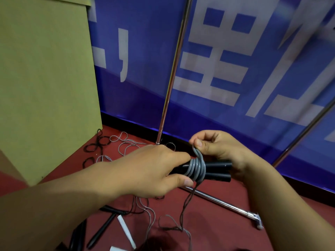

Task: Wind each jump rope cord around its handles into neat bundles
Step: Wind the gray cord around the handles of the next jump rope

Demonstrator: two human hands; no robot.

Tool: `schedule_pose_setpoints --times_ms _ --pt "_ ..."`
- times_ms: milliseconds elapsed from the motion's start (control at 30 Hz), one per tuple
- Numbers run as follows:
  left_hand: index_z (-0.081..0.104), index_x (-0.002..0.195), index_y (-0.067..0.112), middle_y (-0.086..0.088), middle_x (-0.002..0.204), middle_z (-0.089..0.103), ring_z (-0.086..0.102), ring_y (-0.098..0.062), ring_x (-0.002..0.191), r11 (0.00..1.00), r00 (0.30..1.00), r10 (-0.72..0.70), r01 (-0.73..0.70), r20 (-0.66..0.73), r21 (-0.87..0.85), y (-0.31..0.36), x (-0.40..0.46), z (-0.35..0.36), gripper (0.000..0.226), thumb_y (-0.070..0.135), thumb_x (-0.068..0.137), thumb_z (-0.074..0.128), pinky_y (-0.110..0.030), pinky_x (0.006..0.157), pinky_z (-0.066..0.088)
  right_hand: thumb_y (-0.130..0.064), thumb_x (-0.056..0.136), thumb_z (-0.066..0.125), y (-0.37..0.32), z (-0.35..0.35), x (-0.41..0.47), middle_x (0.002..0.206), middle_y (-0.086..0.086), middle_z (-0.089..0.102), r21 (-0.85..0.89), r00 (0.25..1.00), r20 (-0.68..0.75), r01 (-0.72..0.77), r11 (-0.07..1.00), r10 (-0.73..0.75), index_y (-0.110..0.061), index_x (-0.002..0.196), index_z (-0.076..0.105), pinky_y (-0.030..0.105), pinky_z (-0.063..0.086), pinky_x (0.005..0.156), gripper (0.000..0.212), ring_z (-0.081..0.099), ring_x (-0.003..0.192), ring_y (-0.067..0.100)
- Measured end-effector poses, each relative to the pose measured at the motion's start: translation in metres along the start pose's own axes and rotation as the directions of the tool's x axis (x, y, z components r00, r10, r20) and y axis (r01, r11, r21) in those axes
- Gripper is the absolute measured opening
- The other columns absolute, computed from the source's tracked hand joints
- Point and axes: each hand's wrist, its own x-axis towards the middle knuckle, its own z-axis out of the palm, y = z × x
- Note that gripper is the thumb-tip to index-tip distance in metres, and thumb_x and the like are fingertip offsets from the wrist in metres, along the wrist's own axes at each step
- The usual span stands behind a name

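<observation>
The left hand [152, 171] squeezes the two black handles [217, 171] together so they stay side by side. The right hand [217, 147] pinches the grey cord [196, 167] just above them, keeping each loop tight. More ropes [125, 142] lie far left on the red floor [217, 223].

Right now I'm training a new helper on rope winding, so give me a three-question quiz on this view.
1. True or false: the grey cord is wound around two black handles.
2. Which hand pinches the cord's free end: A) left hand B) right hand?
3. Fill in: loose ropes lie on the ___ floor.

Key: 1 true; 2 B; 3 red.
</observation>
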Motion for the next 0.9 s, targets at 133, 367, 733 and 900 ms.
schedule_pose_setpoints --times_ms 133,367,733,900 --pt "0.038 0.082 0.033 0.015 0.054 0.037 0.042 -0.002 0.052 0.999 0.993 0.024 -0.029 -0.118 -0.041 0.0 -0.001 -0.002 0.029 0.058 0.089 0.054 -0.017 0.049 0.021 -0.049 0.064 0.083 -0.002 0.009 0.0 0.075 0.008 0.068 0.047 0.998 0.043 -0.037 0.998 0.035 -0.005 0.092 0.067 0.028 0.054 0.058 0.054 0.064 0.063 0.018" --pt "0.057 0.088 0.021 0.014 0.061 0.038 0.043 -0.012 0.054 0.997 0.965 0.075 -0.073 -0.253 0.018 -0.009 -0.005 -0.002 0.037 0.058 0.089 0.051 -0.029 0.049 0.035 -0.026 0.09 0.062 -0.007 0.022 -0.001 0.066 0.002 0.065 0.166 0.996 0.041 -0.081 0.983 0.075 -0.005 0.083 0.062 0.023 0.051 0.055 0.021 0.061 0.057 0.012" --pt "0.067 0.096 0.022 0.014 0.063 0.052 0.046 -0.008 0.059 1.0 0.899 -0.01 0.015 -0.438 0.008 -0.012 -0.006 -0.006 0.033 0.053 0.09 0.056 -0.023 0.054 0.037 -0.014 0.094 0.058 -0.004 0.035 -0.003 0.06 0.003 0.046 -0.014 0.993 -0.096 0.065 0.998 -0.066 -0.016 0.068 0.063 0.027 0.031 0.053 0.026 0.035 0.055 0.013" --pt "0.068 0.095 0.024 0.013 0.06 0.052 0.041 0.001 0.05 0.992 0.848 -0.122 0.1 -0.515 -0.07 -0.011 -0.005 -0.007 0.034 0.055 0.089 0.054 -0.018 0.047 0.033 -0.008 0.097 0.05 0.002 0.045 -0.003 0.057 0.006 0.052 -0.098 0.972 -0.23 0.033 0.995 -0.055 -0.011 0.067 0.06 0.027 0.034 0.046 0.032 0.042 0.046 0.014"
